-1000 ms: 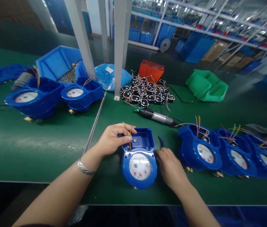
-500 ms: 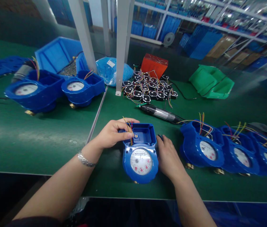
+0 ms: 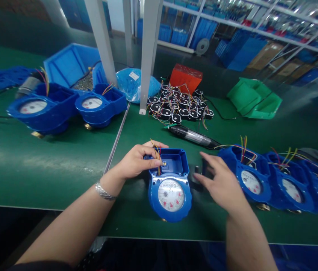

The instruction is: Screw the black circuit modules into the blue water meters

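A blue water meter [image 3: 170, 195] with a round dial and an uncovered square box stands in front of me. My left hand [image 3: 140, 160] grips the box's left wall, thumb inside beside several thin coloured wires [image 3: 157, 154] that stick up there. Inside the box a small brass-coloured fitting [image 3: 164, 164] shows. To the right, my right hand [image 3: 222, 180] is off the meter, its thumb and fingers spread. By its thumb is a small dark piece [image 3: 197, 170], too blurred to name; I see no grip on it.
More blue meters [image 3: 250, 180] with wires line the right; two meters [image 3: 91, 103] stand left. A black-and-silver electric screwdriver [image 3: 195, 136] lies behind, before a pile of black wired modules [image 3: 180, 103]. Beyond are an orange box [image 3: 185, 77], a green bin [image 3: 255, 98] and a post [image 3: 147, 56].
My right hand has moved right, away from the meter's side, and its fingers have spread. The left hand keeps its hold on the meter. The whole view has shifted slightly.
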The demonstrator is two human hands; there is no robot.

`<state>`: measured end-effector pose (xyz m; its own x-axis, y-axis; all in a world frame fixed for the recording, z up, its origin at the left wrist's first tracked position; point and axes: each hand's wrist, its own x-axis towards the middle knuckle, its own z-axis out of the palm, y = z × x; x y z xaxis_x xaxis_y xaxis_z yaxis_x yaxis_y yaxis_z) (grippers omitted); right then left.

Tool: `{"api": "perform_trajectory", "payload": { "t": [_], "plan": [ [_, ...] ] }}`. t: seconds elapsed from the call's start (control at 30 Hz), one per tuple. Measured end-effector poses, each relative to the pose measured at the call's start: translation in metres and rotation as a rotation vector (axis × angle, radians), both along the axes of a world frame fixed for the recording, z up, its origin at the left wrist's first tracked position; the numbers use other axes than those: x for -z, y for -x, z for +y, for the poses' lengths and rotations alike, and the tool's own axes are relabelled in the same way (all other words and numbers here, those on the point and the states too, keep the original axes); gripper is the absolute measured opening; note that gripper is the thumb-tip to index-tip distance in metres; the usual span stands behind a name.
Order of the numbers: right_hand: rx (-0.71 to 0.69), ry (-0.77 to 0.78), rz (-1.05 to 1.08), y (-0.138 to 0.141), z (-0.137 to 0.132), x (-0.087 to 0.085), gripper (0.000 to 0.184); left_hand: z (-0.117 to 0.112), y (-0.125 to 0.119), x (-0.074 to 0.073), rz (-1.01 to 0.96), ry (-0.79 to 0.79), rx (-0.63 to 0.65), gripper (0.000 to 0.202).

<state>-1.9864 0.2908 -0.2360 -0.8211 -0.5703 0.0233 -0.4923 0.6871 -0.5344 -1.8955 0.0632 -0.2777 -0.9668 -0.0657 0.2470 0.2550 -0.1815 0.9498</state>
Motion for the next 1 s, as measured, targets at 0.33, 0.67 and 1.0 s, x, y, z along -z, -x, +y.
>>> {"api": "perform_trajectory", "payload": {
  "t": [0.33, 0.67, 1.0],
  "plan": [
    [-0.297, 0.979, -0.198, -0.019, -0.036, -0.064, 0.048, -0.001, 0.000, 0.000, -0.009, -0.045, 0.048, 0.010],
    [-0.416, 0.836, -0.362, -0.009, -0.058, -0.027, 0.051, -0.003, 0.000, 0.001, -0.004, 0.026, 0.038, 0.012],
    [-0.441, 0.799, -0.354, -0.009, -0.059, -0.028, 0.049, -0.004, 0.000, 0.001, 0.009, 0.062, 0.033, 0.012]
  ]
}}
